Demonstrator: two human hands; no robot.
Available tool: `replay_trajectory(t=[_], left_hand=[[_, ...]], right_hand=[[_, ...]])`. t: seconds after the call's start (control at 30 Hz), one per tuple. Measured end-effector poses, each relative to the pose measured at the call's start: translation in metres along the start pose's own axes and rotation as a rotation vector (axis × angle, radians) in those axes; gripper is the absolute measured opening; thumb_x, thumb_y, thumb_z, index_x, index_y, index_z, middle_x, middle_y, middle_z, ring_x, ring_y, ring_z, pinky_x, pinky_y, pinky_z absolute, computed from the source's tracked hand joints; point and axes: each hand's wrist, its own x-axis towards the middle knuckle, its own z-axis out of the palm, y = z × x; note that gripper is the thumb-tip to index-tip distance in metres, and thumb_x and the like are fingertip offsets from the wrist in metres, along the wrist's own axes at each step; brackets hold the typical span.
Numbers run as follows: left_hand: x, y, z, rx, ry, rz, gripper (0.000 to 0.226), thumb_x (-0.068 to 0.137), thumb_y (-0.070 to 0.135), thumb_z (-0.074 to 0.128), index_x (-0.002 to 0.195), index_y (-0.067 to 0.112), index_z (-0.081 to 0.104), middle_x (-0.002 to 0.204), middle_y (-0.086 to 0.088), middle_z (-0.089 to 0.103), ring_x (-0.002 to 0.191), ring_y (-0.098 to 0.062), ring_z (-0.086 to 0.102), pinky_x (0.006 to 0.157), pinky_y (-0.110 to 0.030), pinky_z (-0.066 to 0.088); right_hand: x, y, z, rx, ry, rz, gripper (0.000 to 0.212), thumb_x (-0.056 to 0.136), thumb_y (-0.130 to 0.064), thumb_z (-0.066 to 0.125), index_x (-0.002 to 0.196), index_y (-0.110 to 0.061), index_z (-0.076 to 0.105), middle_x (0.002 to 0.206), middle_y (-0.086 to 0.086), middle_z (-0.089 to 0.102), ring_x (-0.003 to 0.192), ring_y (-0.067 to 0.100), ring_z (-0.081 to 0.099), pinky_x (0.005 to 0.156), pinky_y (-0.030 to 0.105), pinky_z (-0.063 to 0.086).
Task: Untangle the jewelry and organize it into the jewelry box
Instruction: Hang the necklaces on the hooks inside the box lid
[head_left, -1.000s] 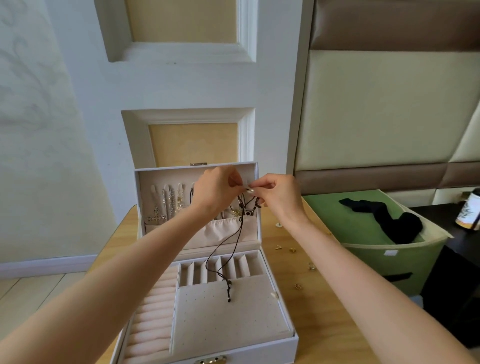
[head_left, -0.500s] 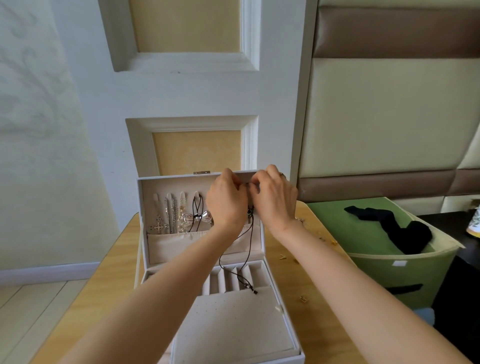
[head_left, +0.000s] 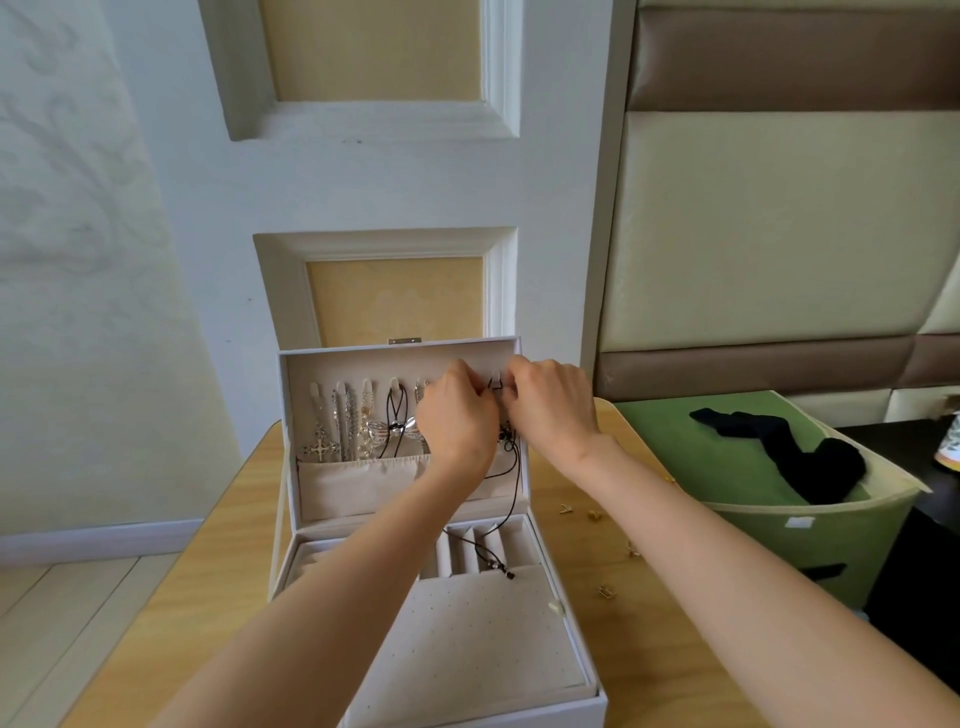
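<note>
Standing on wooden table (head_left: 218, 545): jewelry box (head_left: 467, 639); green bin (head_left: 805, 545) beside, possibly fabric.

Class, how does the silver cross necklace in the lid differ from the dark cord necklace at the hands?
The silver cross necklace is a sparkly chain; the dark cord necklace is plain cord. The cross necklace hangs untouched; the left hand and right hand pinch the cord necklace. The cross stops at the lid pocket; the cord trails into the compartments. Both sit at the lid's hooks.
</note>
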Motion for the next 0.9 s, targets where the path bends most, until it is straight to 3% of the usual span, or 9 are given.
replay_trajectory(t=[0.3,0.5,0.67,0.77,0.9], left_hand=[[0.004,-0.002,0.004,-0.111,0.131,0.015,0.003,0.084,0.014,0.056,0.086,0.013,0.059,0.082,-0.004,0.068,0.078,-0.027,0.060,0.062,-0.034,0.041],[0.011,0.003,0.001,-0.036,0.081,0.003,0.010,0.086,0.014,0.054,0.091,0.009,0.061,0.088,-0.006,0.068,0.084,-0.028,0.060,0.066,-0.034,0.041],[0.014,0.003,0.002,-0.003,0.025,-0.045,0.011,0.082,0.009,0.052,0.090,0.006,0.059,0.088,-0.010,0.067,0.087,-0.032,0.059,0.068,-0.036,0.044],[0.007,0.001,0.002,0.021,-0.020,-0.037,0.007,0.085,0.014,0.055,0.088,0.011,0.059,0.088,-0.009,0.067,0.087,-0.030,0.060,0.065,-0.034,0.041],[-0.013,-0.005,-0.006,0.097,-0.006,0.065,0.016,0.089,0.032,0.056,0.096,0.017,0.055,0.094,0.000,0.066,0.087,-0.026,0.062,0.062,-0.031,0.037]], right_hand=[[0.003,0.000,-0.005,0.077,0.071,0.033,0.013,0.093,-0.017,0.042,0.099,-0.013,0.053,0.078,0.011,0.066,0.073,0.035,0.060,0.057,0.031,0.029],[0.009,-0.004,-0.007,-0.029,0.029,0.021,0.017,0.093,-0.018,0.040,0.103,-0.011,0.051,0.079,0.011,0.065,0.067,0.033,0.055,0.056,0.031,0.029],[0.018,-0.008,-0.015,-0.052,-0.070,0.040,0.019,0.086,-0.015,0.048,0.102,-0.009,0.057,0.091,0.012,0.065,0.084,0.034,0.061,0.061,0.030,0.029],[0.014,-0.005,-0.017,0.000,-0.100,0.022,0.019,0.084,-0.011,0.048,0.098,-0.012,0.060,0.087,0.010,0.065,0.081,0.032,0.059,0.061,0.028,0.031],[-0.006,0.004,-0.014,0.133,0.027,-0.008,0.012,0.090,-0.015,0.049,0.096,-0.015,0.060,0.081,0.006,0.068,0.075,0.029,0.062,0.059,0.028,0.032]])
